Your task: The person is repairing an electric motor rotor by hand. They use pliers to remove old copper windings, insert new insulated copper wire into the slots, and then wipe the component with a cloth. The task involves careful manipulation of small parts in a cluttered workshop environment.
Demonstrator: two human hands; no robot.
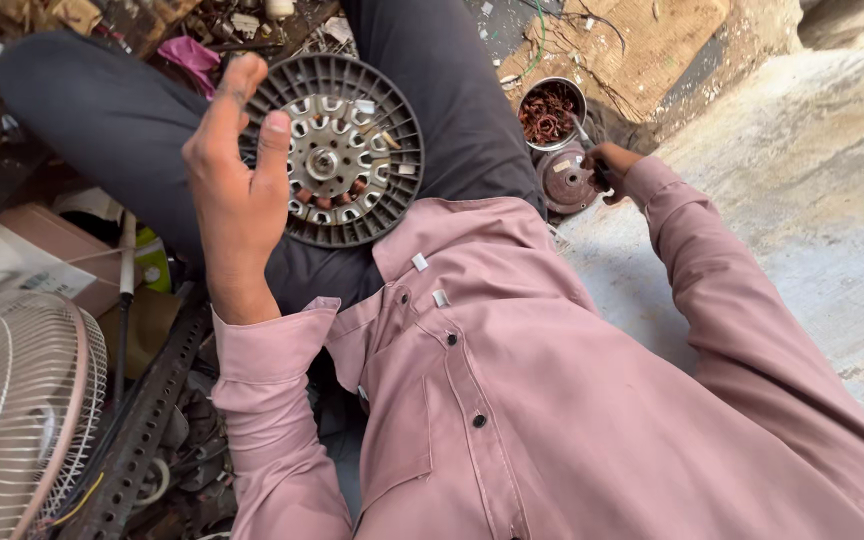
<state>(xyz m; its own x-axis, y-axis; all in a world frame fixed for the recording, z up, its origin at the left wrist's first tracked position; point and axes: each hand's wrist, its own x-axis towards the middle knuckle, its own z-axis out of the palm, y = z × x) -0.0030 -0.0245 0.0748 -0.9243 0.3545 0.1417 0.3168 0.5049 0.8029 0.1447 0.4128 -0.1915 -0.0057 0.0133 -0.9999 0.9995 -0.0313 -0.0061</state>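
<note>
Head view: the left hand [237, 165] is up with fingers loosely spread, holding nothing, hovering just in front of the grey slotted motor disc [337, 150] that rests on the lap. Out at arm's reach the right hand [607, 165] looks pinched around a thin tool, though I can't tell how tight, with its tip by the small round motor part [564, 180] on the ground. Just beyond that grip sits a tin of copper wire scraps [550, 110]. If you're prying there, I'd say brace the part with the free hand so it doesn't skid, and keep the wrist low
</note>
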